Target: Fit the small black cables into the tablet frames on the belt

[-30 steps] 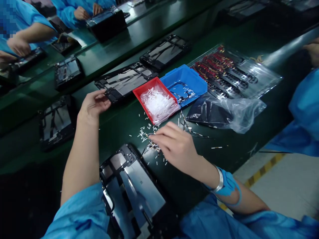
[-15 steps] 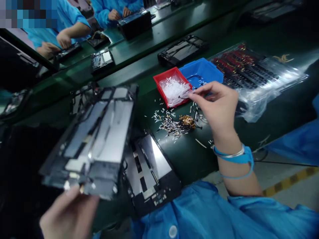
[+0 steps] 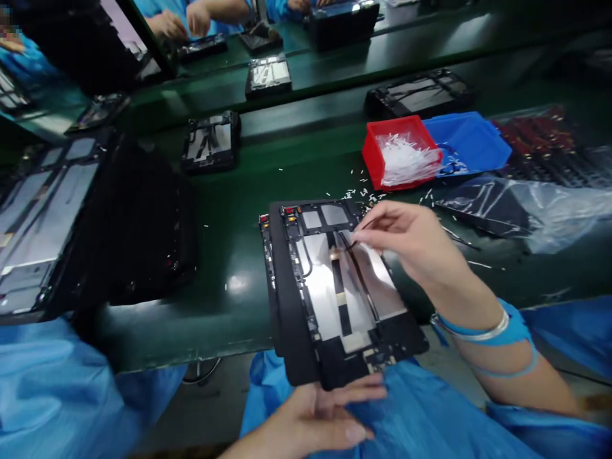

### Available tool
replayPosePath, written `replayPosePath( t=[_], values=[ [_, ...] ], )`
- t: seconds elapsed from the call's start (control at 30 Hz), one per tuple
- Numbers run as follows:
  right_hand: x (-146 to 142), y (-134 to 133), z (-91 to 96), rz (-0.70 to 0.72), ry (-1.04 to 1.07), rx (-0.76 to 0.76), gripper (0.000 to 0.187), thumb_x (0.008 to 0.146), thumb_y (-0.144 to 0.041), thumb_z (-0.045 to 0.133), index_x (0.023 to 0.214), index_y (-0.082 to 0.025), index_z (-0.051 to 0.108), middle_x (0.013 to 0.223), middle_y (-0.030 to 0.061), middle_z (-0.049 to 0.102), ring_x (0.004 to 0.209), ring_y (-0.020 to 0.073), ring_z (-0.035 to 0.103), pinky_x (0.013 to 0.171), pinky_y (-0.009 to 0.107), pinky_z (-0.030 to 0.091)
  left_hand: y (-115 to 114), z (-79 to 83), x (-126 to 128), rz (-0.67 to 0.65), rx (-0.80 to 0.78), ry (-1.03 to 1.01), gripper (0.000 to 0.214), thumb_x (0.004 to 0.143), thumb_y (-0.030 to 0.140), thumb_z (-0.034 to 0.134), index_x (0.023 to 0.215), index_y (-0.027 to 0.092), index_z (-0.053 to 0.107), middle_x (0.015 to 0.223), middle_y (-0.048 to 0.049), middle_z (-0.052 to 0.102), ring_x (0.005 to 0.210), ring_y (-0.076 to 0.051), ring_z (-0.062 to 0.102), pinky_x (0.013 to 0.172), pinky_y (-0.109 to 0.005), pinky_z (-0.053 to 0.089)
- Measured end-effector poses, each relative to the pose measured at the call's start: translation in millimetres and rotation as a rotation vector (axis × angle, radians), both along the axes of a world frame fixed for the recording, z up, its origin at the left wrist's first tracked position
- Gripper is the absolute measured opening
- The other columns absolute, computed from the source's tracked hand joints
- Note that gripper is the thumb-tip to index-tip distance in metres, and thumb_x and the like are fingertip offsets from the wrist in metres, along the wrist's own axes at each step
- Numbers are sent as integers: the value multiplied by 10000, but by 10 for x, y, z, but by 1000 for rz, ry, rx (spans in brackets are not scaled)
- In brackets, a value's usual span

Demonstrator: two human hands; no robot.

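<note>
In front of me, an opened tablet (image 3: 325, 287) with silver battery panels and black tape lies at a slant on another dark device, at the table's near edge. My left hand (image 3: 329, 414) is just below its lower edge, fingers stretched out and apart; whether they touch the tablet is hard to tell. Over the tablet's upper right, my right hand (image 3: 406, 239) pinches a thin black cable (image 3: 361, 226) between thumb and fingertips. Behind that hand stand a red bin (image 3: 370, 153) of small white tubes and a blue bin (image 3: 492, 143) with dark cables.
At left stands a stack of opened tablets (image 3: 43, 210). More devices (image 3: 210, 143) sit along the green table (image 3: 229, 242). Plastic-bagged cables (image 3: 540, 204) lie at right, and white tube bits are scattered near the red bin. Co-workers' hands (image 3: 184, 22) are at the far side.
The tablet my left hand held up is now down on the other device, and that hand's fingers have opened. My right hand has moved from the red bin to above the tablet.
</note>
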State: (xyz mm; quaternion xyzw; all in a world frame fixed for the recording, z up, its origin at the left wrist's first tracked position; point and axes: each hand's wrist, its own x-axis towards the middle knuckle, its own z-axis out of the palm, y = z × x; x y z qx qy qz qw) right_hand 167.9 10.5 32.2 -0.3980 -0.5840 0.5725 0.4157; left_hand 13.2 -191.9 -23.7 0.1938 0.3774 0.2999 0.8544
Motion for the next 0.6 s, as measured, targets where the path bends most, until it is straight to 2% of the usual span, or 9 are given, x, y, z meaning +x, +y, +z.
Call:
replayPosePath(
  t=[0.07,0.13,0.2,0.23,0.27,0.33,0.43,0.5,0.6],
  values=[
    [-177,-129,-3,142,-37,-85,220,640,-312,794,640,-179,619,584,-9,638,501,103,568,425,232,428,61,45,-84,-121,42,-125,595,689,468,780,1235,277,641,1398,-108,527,1285,-335,494,946,-454,483],
    [-315,-209,-31,208,-99,-120,169,664,-259,762,637,-178,617,586,-10,635,522,104,576,446,233,438,156,186,-215,-249,160,-135,514,795,445,691,1284,312,601,1413,-79,517,1337,-305,441,1033,-473,412],
    [-402,-248,-68,230,-184,-110,122,669,-200,729,624,-176,618,583,-18,623,524,92,557,453,223,426,251,369,-377,-381,375,-69,393,900,393,563,1279,302,609,1394,-67,537,1297,-272,493,1070,-432,381],
    [-426,-256,-85,237,-226,-103,109,668,-180,717,619,-175,620,575,-23,614,518,84,542,450,217,414,287,446,-459,-395,501,-19,362,928,361,514,1267,291,624,1337,-71,588,1232,-259,556,1038,-402,418],
    [-441,-259,-98,240,-260,-96,106,666,-171,711,613,-174,619,565,-29,603,506,77,525,441,210,399,313,499,-536,-349,630,62,346,942,326,487,1248,286,641,1246,-75,651,1137,-246,621,980,-376,465],
    [-450,-257,-109,243,-317,-96,108,665,-168,708,605,-172,618,549,-35,586,489,68,498,423,201,370,341,513,-658,-133,881,341,326,921,237,515,1200,289,675,1068,-71,726,957,-231,689,849,-346,526],
    [-447,-243,-101,237,-382,-84,108,671,-172,704,603,-172,621,548,-32,581,484,68,484,418,201,362,393,350,-747,183,1230,956,343,831,130,602,1142,243,691,1084,-104,717,986,-258,676,846,-374,531],
    [-447,-234,-95,233,-411,-64,105,677,-173,701,606,-174,624,554,-29,584,486,70,481,423,205,370,466,215,-761,196,1416,1236,368,804,129,618,1165,186,662,1189,-155,669,1081,-290,638,871,-406,524],
    [-449,-226,-101,228,-442,-22,97,684,-158,686,609,-175,628,546,-31,575,487,71,472,432,205,375,588,101,-762,79,1577,1436,380,834,199,594,1209,151,622,1257,-185,624,1120,-310,609,862,-421,521]
  ],
)
